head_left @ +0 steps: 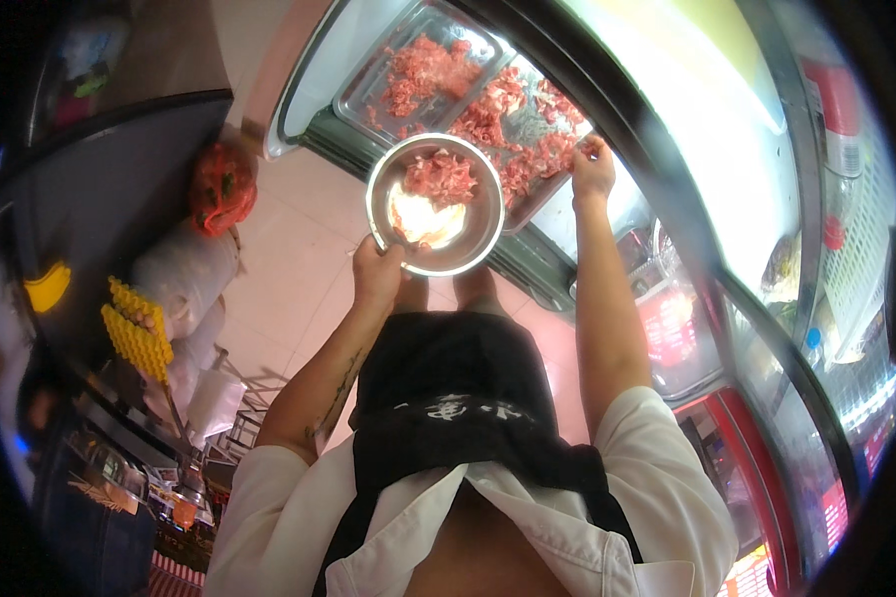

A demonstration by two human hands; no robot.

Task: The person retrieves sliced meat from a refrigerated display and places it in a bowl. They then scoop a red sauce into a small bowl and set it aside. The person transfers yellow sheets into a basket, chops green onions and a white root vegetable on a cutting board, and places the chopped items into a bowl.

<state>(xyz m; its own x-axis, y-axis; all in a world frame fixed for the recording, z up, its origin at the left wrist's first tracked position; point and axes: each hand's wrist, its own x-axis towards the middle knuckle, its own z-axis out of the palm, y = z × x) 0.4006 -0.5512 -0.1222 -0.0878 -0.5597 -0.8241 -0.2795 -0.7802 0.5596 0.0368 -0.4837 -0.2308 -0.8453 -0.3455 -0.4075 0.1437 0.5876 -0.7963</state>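
My left hand [376, 277] grips the near rim of a round metal bowl [486, 231]. Inside the bowl lies a clump of raw sliced meat [440, 177], beside a bright glare on the bottom. My right hand [593, 174] reaches into a chilled display case, its fingers curled at the right edge of a metal tray [528, 211]. More raw meat [541, 159] is spread in that tray, close to those fingers. Whether they grip the tray's edge or a bit of meat, I cannot make out.
A second, clear tray [353, 92] of meat sits to the left in the case. The case's dark frame [607, 80] arches above my right arm. On the left are yellow egg trays [134, 328] and a red bag [223, 189]. Pink floor tiles [294, 239] show below.
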